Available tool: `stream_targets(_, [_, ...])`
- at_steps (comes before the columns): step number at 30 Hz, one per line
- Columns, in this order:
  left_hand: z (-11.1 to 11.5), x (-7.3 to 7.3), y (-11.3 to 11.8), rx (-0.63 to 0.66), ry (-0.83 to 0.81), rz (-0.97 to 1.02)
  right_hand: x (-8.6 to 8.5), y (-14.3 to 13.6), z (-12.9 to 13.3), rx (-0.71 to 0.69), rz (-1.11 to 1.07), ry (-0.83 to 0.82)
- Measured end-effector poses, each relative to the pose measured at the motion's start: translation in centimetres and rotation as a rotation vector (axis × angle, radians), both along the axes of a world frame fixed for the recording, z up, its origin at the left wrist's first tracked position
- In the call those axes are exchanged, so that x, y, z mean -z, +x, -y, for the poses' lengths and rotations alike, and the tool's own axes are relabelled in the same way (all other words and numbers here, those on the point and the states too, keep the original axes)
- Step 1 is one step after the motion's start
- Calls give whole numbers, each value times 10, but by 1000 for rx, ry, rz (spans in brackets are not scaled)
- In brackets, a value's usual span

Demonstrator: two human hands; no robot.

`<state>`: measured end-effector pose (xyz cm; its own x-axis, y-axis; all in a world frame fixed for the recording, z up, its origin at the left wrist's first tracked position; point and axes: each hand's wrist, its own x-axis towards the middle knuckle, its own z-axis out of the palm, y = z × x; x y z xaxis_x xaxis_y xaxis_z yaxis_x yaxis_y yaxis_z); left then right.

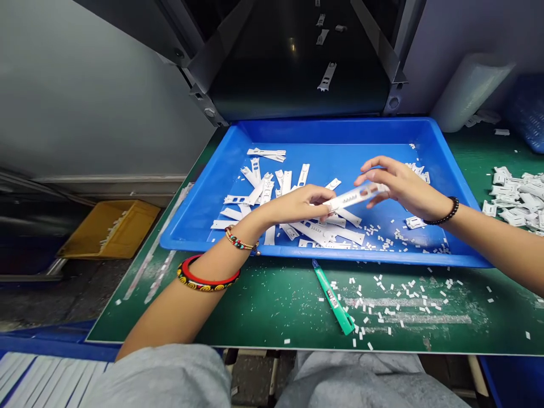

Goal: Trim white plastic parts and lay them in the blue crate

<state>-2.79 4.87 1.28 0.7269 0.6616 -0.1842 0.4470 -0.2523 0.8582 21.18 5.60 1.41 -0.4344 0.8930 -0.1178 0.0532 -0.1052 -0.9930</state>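
Note:
My left hand (304,204) pinches one end of a long white plastic part (351,198) above the blue tray (340,254). My right hand (389,181) is at the part's other end, fingers apart and curved around it; whether they touch it is unclear, as that end is blurred. Beneath my hands, many similar white strips (314,231) lie in a loose pile in the tray. Small white scraps are scattered at the tray's right side, near a few short white pieces (414,222).
Behind the tray, a dark conveyor belt (280,73) carries several white parts. A green cutter (334,300) lies on the green table (255,300) among scraps. White pieces (522,195) are heaped at right, near a plastic roll (471,90). A yellow bin (136,229) is at left.

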Motion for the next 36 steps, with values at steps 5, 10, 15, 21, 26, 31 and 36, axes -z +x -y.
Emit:
stream_targets(5, [-1, 1, 1, 14, 6, -84, 3, -3, 4, -223, 317, 354])
stream_targets(10, [-1, 0, 5, 26, -37, -110, 10, -12, 10, -466, 463, 309])
stream_targets(15, [-2, 5, 9, 80, -56, -120, 16, -18, 7, -492, 647, 460])
stream_targets(21, [-13, 14, 4, -138, 18, -172, 17, -12, -2, -453, 1048, 519])
stream_targets(26, [-32, 24, 3, -268, 277, -520, 16, -6, -10, -346, 1184, 535])
stream_targets(31, [-47, 39, 17, -325, 327, -529, 19, 0, -18, -287, 1196, 526])
stream_targets(36, [-57, 43, 27, -333, 209, -371, 25, 4, -24, -89, 1077, 501])
